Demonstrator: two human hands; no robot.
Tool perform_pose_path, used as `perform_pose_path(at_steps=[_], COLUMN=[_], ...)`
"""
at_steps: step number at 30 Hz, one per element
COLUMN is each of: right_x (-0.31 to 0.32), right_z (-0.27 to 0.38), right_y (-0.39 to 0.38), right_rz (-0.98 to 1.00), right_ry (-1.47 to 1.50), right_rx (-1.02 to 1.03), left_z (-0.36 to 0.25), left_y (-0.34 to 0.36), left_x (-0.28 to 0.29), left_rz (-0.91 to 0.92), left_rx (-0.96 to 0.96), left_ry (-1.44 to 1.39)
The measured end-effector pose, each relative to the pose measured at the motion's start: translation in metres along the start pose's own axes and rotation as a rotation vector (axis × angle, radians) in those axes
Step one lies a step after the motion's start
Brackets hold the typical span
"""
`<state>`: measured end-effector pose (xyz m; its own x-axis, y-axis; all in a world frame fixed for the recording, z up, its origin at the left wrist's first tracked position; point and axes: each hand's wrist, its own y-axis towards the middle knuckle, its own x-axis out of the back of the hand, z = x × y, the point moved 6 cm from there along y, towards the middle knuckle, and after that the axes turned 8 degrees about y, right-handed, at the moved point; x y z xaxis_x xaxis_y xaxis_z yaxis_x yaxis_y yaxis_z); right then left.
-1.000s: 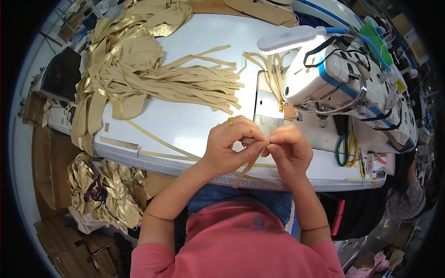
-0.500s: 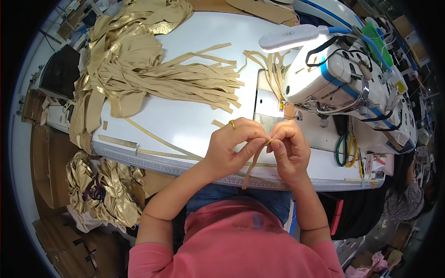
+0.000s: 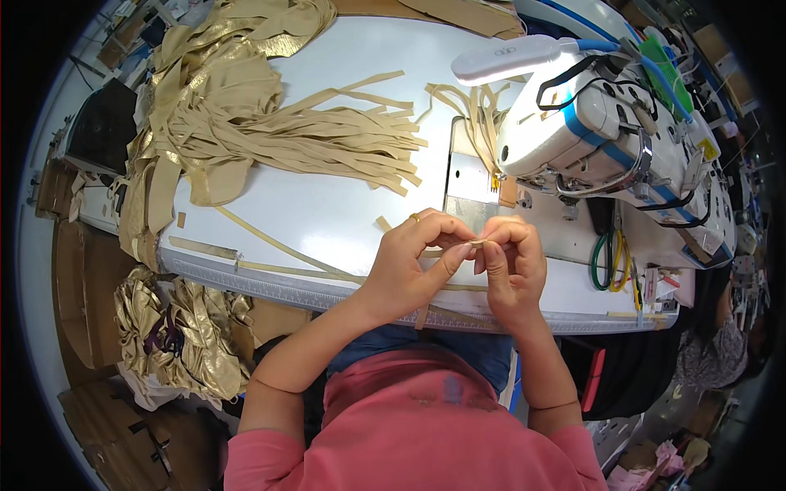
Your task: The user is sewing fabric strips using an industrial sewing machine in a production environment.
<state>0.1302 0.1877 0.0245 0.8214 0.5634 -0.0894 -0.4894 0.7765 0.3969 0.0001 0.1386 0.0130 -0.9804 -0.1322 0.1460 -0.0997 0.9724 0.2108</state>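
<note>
White and glossy, the table fills the middle of a crowded workroom, with a ruler running along its front edge and a cardboard box standing off its left end. Both bare hands meet above the front part of the table, just short of the sewing machine's metal plate. Between them is a small tan strip, held up at the fingertips. The left hand, with a yellow ring on one finger, has thumb and forefinger pinched together on the strip; the right hand pinches it too, close beside, its other fingers curled in. A tan end shows below the left hand, against the table edge; whether it belongs to the same strip cannot be told. Beyond the hands, many long tan straps lie fanned toward the right, out of a gold and tan heap at the table's left. Another few straps lie beside the white sewing machine, near a pale lamp. Scissors with a yellow handle lie to the right of the right hand, and crumpled gold cloth sits below the table at left.
</note>
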Motion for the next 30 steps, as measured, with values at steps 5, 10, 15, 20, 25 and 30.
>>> perform_pose_path(at_steps=[5,10,15,20,25,30], right_x=[-0.001,0.001,0.004,0.003,0.006,0.018], right_z=[-0.001,-0.004,-0.006,-0.005,-0.014,-0.019], right_y=[-0.002,-0.004,-0.007,-0.007,-0.011,-0.011], right_rz=[0.018,0.013,0.004,-0.031,-0.103,-0.217], right_ry=[-0.017,-0.051,-0.061,-0.057,0.007,-0.164], right_rx=[-0.006,0.006,0.019,-0.005,0.008,-0.034], left_z=[0.002,0.003,0.008,0.005,-0.005,0.01], left_y=[0.0,0.001,0.002,0.001,0.006,0.032], left_x=[-0.001,0.0,0.001,0.0,-0.001,-0.002], left_rz=[0.019,0.011,0.017,-0.045,-0.073,0.175], left_rx=[0.024,0.041,0.139,0.119,-0.013,0.103], left_ry=[0.06,0.134,0.053,0.116,0.179,0.36])
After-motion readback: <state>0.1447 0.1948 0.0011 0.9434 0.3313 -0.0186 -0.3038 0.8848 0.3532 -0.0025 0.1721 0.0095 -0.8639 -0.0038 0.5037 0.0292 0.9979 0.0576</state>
